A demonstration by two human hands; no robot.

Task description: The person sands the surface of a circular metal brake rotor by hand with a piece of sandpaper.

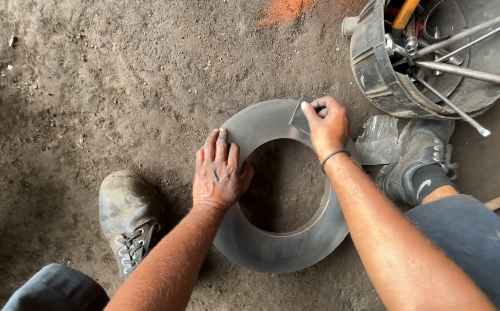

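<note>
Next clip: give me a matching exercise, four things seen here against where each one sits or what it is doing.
Things:
1. left hand
2. right hand
3. metal ring
4. tub of tools

States:
A. pinching a small grey sheet
B. lying flat on the dirt floor
C. standing at top right
D. pressed flat on the ring's left side

Pairs: 1-D, 2-A, 3-B, 4-C
</note>
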